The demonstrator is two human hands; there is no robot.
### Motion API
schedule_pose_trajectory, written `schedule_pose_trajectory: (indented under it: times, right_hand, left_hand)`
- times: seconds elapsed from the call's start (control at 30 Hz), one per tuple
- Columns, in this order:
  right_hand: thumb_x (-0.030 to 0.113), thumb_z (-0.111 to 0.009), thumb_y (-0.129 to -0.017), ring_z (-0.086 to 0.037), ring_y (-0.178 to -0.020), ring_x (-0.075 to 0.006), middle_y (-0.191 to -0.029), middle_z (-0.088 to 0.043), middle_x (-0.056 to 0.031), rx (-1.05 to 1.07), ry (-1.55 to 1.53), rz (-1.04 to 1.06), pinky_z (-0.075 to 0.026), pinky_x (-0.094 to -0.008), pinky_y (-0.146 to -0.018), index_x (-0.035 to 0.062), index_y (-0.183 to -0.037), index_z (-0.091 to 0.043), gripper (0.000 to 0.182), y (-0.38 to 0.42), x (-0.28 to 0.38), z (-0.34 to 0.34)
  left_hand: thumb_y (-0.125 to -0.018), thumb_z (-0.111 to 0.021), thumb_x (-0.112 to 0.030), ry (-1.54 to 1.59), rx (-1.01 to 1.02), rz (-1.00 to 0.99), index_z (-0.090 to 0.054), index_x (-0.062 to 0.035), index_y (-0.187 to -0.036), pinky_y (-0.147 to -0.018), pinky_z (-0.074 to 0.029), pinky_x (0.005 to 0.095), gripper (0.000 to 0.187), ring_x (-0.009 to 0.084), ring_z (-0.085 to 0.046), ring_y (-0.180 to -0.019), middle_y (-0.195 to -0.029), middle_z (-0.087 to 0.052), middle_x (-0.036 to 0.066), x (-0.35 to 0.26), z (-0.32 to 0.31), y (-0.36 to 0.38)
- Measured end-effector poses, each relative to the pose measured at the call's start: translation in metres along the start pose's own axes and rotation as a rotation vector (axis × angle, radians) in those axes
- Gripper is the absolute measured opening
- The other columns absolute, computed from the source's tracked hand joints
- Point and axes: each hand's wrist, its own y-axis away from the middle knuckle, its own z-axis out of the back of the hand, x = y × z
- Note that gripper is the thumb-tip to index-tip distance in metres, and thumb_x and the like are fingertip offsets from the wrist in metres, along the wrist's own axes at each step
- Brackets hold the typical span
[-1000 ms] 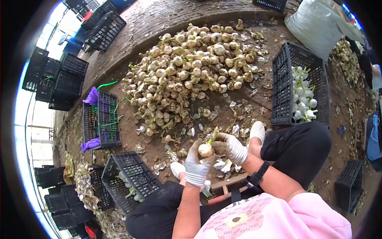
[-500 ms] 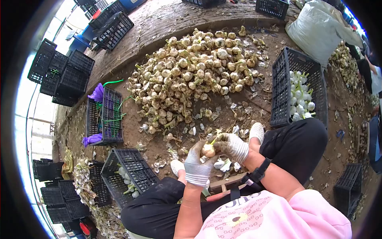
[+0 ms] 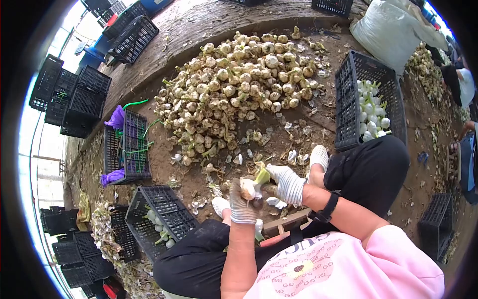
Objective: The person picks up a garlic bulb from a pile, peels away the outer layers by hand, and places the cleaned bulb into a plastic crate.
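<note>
My left hand, in a striped work glove, is closed around a garlic bulb in front of my knees. My right hand, gloved too, pinches the bulb's green stem and loosened skin. White inner surface shows between the skin and the bulb. Some fingertips of both hands are hidden behind the garlic. Beyond my hands lies a large heap of unpeeled garlic. Loose scraps of skin litter the ground below.
A black crate with white peeled garlic stands at my right knee. Another crate with several bulbs is by my left knee. Farther left, one crate holds purple netting. A white sack stands back right.
My right hand has pulled the stem and skin up and partly away from the bulb, exposing white. My left hand has turned and shifted slightly left with the bulb.
</note>
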Motion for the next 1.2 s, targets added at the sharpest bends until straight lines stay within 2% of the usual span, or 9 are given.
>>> schedule_pose_trajectory:
  times: [0.07,0.13,0.33,0.6,0.67,0.73,0.87,1.03,1.2]
  right_hand:
    - [0.003,-0.061,-0.073,-0.059,-0.071,-0.0154,-0.077,-0.063,-0.0083,0.032,-0.323,-0.149,-0.047,-0.0285,-0.065,0.0016,-0.093,-0.06,0.02,-0.001,-0.003,-0.003]
    - [0.001,-0.059,-0.077,-0.058,-0.077,-0.0136,-0.086,-0.063,-0.0053,-0.061,-0.77,-0.228,-0.048,-0.0262,-0.066,0.0003,-0.092,-0.059,0.016,-0.008,-0.029,-0.006]
    - [-0.007,-0.053,-0.081,-0.06,-0.079,-0.0156,-0.092,-0.061,-0.008,-0.303,-1.175,-0.403,-0.052,-0.0262,-0.067,-0.0009,-0.104,-0.055,0.023,-0.016,-0.052,-0.004]
    - [0.006,-0.06,-0.08,-0.058,-0.078,-0.01,-0.085,-0.06,-0.0033,0.115,-0.957,-0.347,-0.049,-0.0243,-0.067,0.0021,-0.095,-0.058,0.015,0.007,-0.018,-0.009]
    - [0.016,-0.058,-0.085,-0.056,-0.064,-0.0099,-0.071,-0.057,-0.0011,-0.457,-1.409,-0.587,-0.05,-0.0275,-0.06,0.0082,-0.083,-0.057,0.008,-0.021,-0.002,0.002]
    - [0.013,-0.055,-0.085,-0.056,-0.061,-0.0115,-0.072,-0.058,-0.0026,-0.497,-1.357,-0.482,-0.051,-0.0272,-0.056,0.0091,-0.086,-0.057,0.005,-0.018,-0.094,0.03]
    - [0.019,-0.07,-0.075,-0.061,-0.078,-0.0169,-0.091,-0.063,-0.0084,0.204,-0.087,-0.299,-0.05,-0.0267,-0.067,0.0013,-0.124,-0.045,0.057,0.004,-0.041,0.002]
    - [0.016,-0.069,-0.077,-0.055,-0.092,-0.0137,-0.105,-0.056,-0.0065,0.075,-0.849,-0.293,-0.048,-0.0263,-0.077,0.001,-0.118,-0.045,0.05,0.009,-0.019,-0.013]
    - [0.014,-0.067,-0.079,-0.054,-0.089,-0.0111,-0.101,-0.057,-0.0056,0.053,-0.658,-0.264,-0.047,-0.0247,-0.075,0.0018,-0.114,-0.049,0.042,0.004,-0.023,0.007]
  left_hand:
    - [-0.083,-0.051,-0.05,0.031,-0.03,0.023,-0.059,-0.008,-0.092,-0.037,-0.042,0.0218,0.043,0.0145,-0.056,-0.055,-0.072,-0.059,0.003,-0.003,-0.012,0.003]
    - [-0.083,-0.057,-0.042,-0.469,0.116,-0.452,-0.048,-0.0043,-0.114,-0.064,-0.05,0.0256,0.05,0.0145,-0.056,-0.079,-0.098,-0.055,0.005,0.009,0.007,-0.014]
    - [-0.07,-0.068,-0.053,-1.257,0.092,-1.087,-0.029,-0.004,-0.132,-0.099,-0.032,0.0382,0.088,0.029,-0.035,-0.119,-0.131,-0.031,0.016,0.049,-0.003,-0.004]
    - [-0.087,-0.053,-0.039,-0.331,0.031,-0.5,-0.053,-0.0067,-0.105,-0.037,-0.04,0.02,0.037,0.008,-0.053,-0.057,-0.075,-0.055,0.0,0.029,0.013,-0.029]
    - [-0.084,-0.05,-0.051,-0.143,-0.061,-0.288,-0.057,-0.0067,-0.097,-0.038,-0.041,0.0206,0.047,0.0097,-0.053,-0.056,-0.072,-0.056,-0.001,0.011,0.0,-0.016]
    - [-0.081,-0.052,-0.054,-0.127,0.079,-0.315,-0.058,-0.0083,-0.094,-0.04,-0.043,0.021,0.048,0.011,-0.056,-0.058,-0.075,-0.058,0.0,-0.002,0.012,-0.007]
    - [-0.078,-0.05,-0.061,-0.049,0.086,-0.412,-0.057,-0.0044,-0.095,-0.053,-0.05,0.0268,0.059,0.0163,-0.06,-0.067,-0.078,-0.06,0.003,-0.008,0.024,-0.016]
    - [-0.074,-0.038,-0.074,-0.557,0.149,-0.697,-0.04,0.0004,-0.127,-0.098,-0.031,0.0323,0.091,0.0186,-0.042,-0.112,-0.121,-0.046,0.011,0.039,0.012,-0.019]
    - [-0.078,-0.066,-0.031,-1.301,0.108,-1.026,-0.06,-0.004,-0.102,-0.078,-0.044,0.0341,0.037,0.0202,-0.058,-0.088,-0.097,-0.06,0.011,-0.002,0.007,-0.006]
